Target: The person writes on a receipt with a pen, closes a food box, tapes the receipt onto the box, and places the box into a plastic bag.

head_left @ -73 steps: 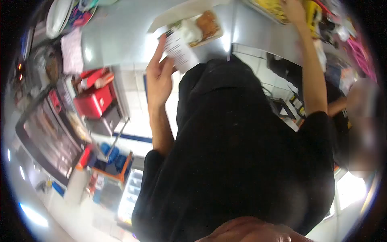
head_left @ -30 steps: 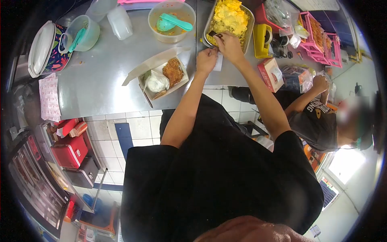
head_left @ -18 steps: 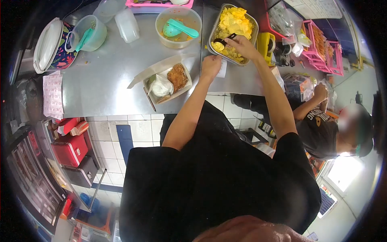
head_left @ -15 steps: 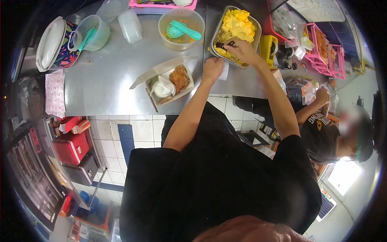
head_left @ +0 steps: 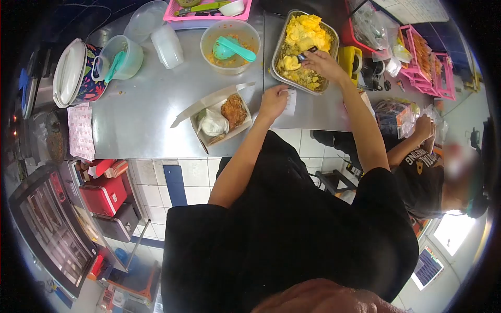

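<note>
A metal tray (head_left: pixel 277 77) of scrambled egg (head_left: pixel 308 34) stands at the counter's upper middle. Over it my right hand (head_left: pixel 322 64) grips a black-handled utensil (head_left: pixel 307 54); its working end is lost among the egg. My left hand (head_left: pixel 274 103) rests on the counter below the tray, fingers curled, against the edge of a paper slip (head_left: pixel 291 102). Whatever those fingers hold, if anything, is hidden. Left of this hand, an open carton box (head_left: pixel 221 140) contains a piece of fried chicken (head_left: pixel 235 111) and a white wrapped bundle (head_left: pixel 214 122).
A clear tub (head_left: pixel 205 46) with a turquoise spoon (head_left: pixel 236 49) stands behind the box. Farther left are a clear pitcher (head_left: pixel 130 60), a patterned pot (head_left: pixel 90 70) and printed paper sheets (head_left: pixel 81 130). A yellow tape dispenser (head_left: pixel 350 61) borders the tray. Another person (head_left: pixel 417 169) works at right.
The whole view has shifted slightly. My right hand and its utensil have lifted a little, and the utensil has turned over the egg. My left hand sits slightly farther from the tray.
</note>
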Demonstrator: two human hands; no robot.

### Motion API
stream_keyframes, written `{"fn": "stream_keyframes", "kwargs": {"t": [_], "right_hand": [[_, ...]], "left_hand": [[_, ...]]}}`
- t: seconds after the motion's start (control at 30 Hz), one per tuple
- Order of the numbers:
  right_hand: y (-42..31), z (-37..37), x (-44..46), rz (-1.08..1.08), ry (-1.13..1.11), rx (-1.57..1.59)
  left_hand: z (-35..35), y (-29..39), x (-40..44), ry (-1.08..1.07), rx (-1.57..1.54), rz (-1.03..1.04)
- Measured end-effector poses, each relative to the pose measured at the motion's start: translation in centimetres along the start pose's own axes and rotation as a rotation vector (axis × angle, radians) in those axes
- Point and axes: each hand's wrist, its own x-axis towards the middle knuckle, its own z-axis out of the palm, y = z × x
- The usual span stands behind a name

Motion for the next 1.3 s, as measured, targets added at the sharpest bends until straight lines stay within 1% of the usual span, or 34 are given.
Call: {"fn": "stream_keyframes", "kwargs": {"t": [0.07,0.13,0.17,0.2,0.23,0.27,0.33,0.37,0.4,0.47,0.5,0.57,0.67,0.7,0.8,0.83,0.9,0.93,0.97,1.07,1.1,1.17,1.3], "right_hand": [[0.1,-0.6,-0.7,-0.015,0.085,0.147],[0.5,-1.3,-1.7,-0.040,0.128,0.236],[1.7,-3.0,-1.2,-0.044,0.099,0.295],[2.6,-3.2,-1.9,-0.073,0.117,0.342],[2.8,-3.1,-2.9,-0.099,0.142,0.390],[2.1,-2.7,-3.1,-0.143,0.167,0.427],[2.0,-1.0,-5.0,-0.115,0.233,0.418],[1.9,-0.2,-6.4,-0.107,0.272,0.410],[1.7,1.1,-7.7,-0.082,0.252,0.409],[1.5,4.7,-9.6,-0.041,0.214,0.405],[1.8,6.8,-10.4,-0.027,0.176,0.439],[2.4,12.0,-12.0,0.023,0.181,0.452],[4.3,19.1,-12.1,0.062,0.192,0.441],[5.3,21.1,-12.0,0.074,0.196,0.433],[7.7,25.9,-11.4,0.001,0.280,0.160],[8.3,27.6,-11.2,-0.061,0.334,0.062],[9.3,30.4,-11.3,-0.272,0.404,-0.192],[9.8,31.6,-11.3,-0.380,0.433,-0.317],[10.3,32.5,-11.1,-0.541,0.408,-0.384],[10.8,32.9,-11.7,-0.804,0.297,-0.935],[11.3,33.2,-11.6,-0.781,0.264,-0.903],[12.0,33.2,-11.5,-0.827,0.253,-0.935],[12.8,33.2,-10.9,-0.871,0.226,-0.989]], "left_hand": [[-0.7,-0.3,-1.2,-0.041,0.031,0.058],[-2.2,1.4,-4.0,-0.081,0.083,0.138],[-3.6,3.6,-5.8,-0.132,0.130,0.125],[-5.5,6.6,-8.1,-0.182,0.179,0.096],[-7.3,7.8,-10.6,-0.238,0.225,0.062],[-8.9,7.4,-12.4,-0.209,0.194,0.110],[-12.4,6.8,-16.1,-0.166,0.133,0.218],[-14.5,6.4,-17.9,-0.160,0.093,0.150],[-16.4,5.9,-19.7,-0.159,0.054,0.082],[-18.9,5.1,-22.8,0.004,-0.032,0.022],[-20.4,5.0,-24.0,0.025,-0.087,-0.063],[-22.9,4.9,-25.8,0.070,-0.194,-0.226],[-24.8,5.2,-27.0,0.162,-0.249,-0.169],[-25.6,4.5,-27.2,0.162,-0.253,-0.159],[-26.8,4.8,-27.4,0.216,-0.179,-0.032],[-27.5,4.7,-27.7,0.183,-0.162,-0.028],[-28.8,4.7,-28.1,0.155,-0.181,-0.049],[-29.0,5.2,-28.3,0.156,-0.219,-0.021],[-29.3,5.7,-28.5,0.155,-0.257,0.007],[-30.2,6.8,-29.0,0.136,-0.319,0.006],[-30.4,6.9,-29.2,0.131,-0.320,0.020],[-30.9,7.1,-29.4,0.119,-0.326,0.047],[-31.7,7.6,-29.6,0.117,-0.384,0.014]]}}
